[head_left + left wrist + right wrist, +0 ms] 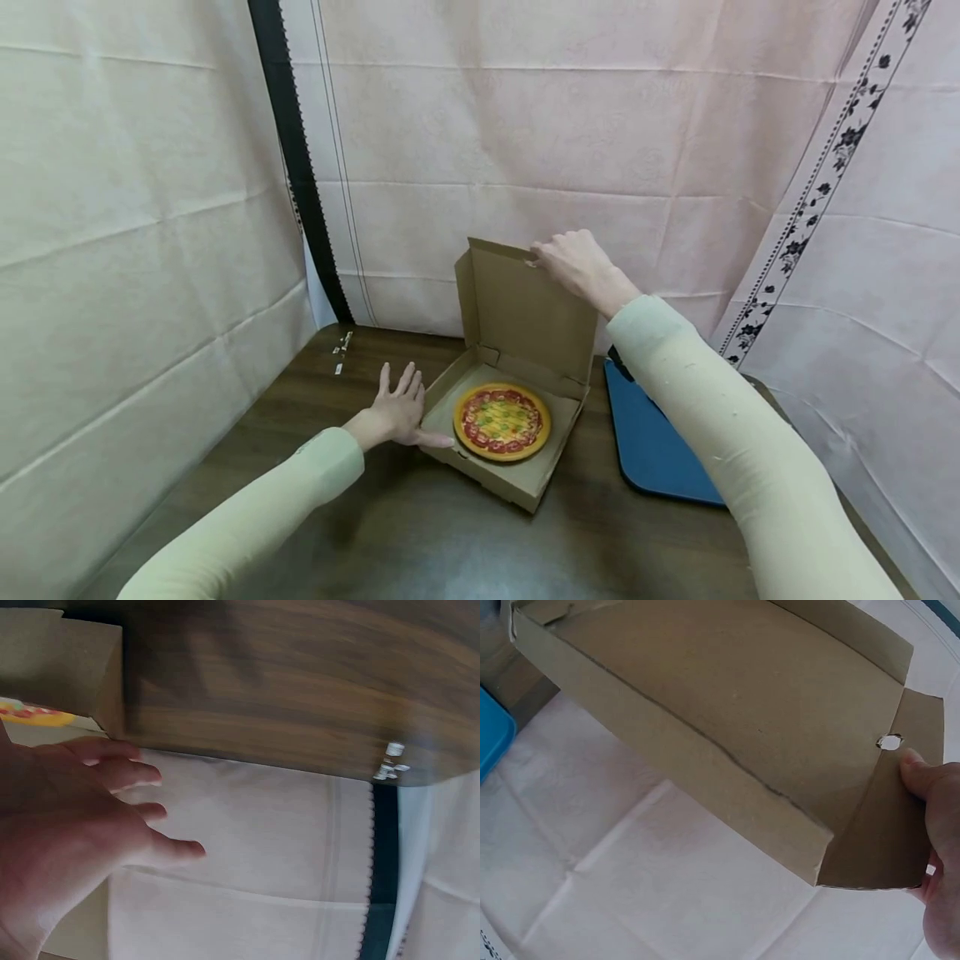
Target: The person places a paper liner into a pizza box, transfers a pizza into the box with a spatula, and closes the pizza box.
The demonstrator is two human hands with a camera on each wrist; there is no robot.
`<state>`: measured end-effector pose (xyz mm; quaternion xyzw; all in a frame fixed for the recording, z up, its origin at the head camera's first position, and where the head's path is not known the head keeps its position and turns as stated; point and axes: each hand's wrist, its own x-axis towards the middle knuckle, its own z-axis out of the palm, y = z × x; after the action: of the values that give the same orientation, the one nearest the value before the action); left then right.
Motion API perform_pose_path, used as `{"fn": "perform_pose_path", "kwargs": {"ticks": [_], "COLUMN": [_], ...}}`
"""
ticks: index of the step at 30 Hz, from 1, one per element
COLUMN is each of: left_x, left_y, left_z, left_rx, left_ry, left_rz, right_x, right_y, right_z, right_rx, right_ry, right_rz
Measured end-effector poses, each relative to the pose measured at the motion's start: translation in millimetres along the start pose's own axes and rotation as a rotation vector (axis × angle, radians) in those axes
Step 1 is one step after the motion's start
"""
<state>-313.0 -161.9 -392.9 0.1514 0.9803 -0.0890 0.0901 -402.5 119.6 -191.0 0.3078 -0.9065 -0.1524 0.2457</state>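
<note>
A cardboard pizza box (pixel 558 479) stands on the dark wooden table with its lid (pixel 536 312) raised. Inside lies a round pizza (pixel 501 421) with a yellow rim and red and green topping. My right hand (pixel 577 265) pinches the front flap (pixel 885 825) of the lid, its thumb near a small slot. Beside the box's left wall, my left hand (pixel 397 412) has its fingers spread, with the thumb over the box's front left edge. Whether that thumb touches the cardboard I cannot tell.
A blue board (pixel 660 450) lies right of the box, partly under my right sleeve. White bits (pixel 342 352) sit near the table's back left corner. Pale cloth (pixel 495 125) hangs behind the table and along both sides.
</note>
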Motion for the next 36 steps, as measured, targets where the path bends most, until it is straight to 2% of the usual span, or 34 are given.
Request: {"fn": "perform_pose_path", "kwargs": {"ticks": [6,11,17,20,23,26,30,33,36], "left_x": [-1.1,-1.9,-1.7,-2.5,-3.0,-0.9,8.2,14.6,17.7], "left_y": [21.1,34.0,48.2,53.5,54.7,49.3,34.6,26.1,22.9], "left_z": [0.5,3.9,8.9,10.1,11.5,11.4,11.3,13.7,18.7], "left_rx": [0.064,0.077,0.078,0.029,-0.073,-0.216,-0.356,-0.366,-0.347], "left_ry": [0.024,0.042,0.106,0.123,0.114,0.097,0.112,0.106,0.097], "left_rz": [-0.041,-0.056,-0.078,-0.099,-0.106,-0.065,0.069,0.137,0.153], "right_x": [-3.4,-5.6,-7.3,-9.9,-14.6,-18.4,-19.8,-19.2,-19.1], "right_y": [1.9,2.2,5.1,8.1,10.5,12.6,14.4,14.7,14.7], "right_z": [1.3,4.3,8.6,11.6,14.5,16.0,15.6,14.9,15.4], "right_rx": [0.004,0.006,0.024,0.041,0.049,0.069,0.100,0.106,0.107], "right_ry": [0.016,0.033,0.050,0.066,0.083,0.088,0.091,0.095,0.093], "right_rz": [0.005,0.000,0.009,0.010,0.007,0.005,0.007,0.004,-0.001]}}
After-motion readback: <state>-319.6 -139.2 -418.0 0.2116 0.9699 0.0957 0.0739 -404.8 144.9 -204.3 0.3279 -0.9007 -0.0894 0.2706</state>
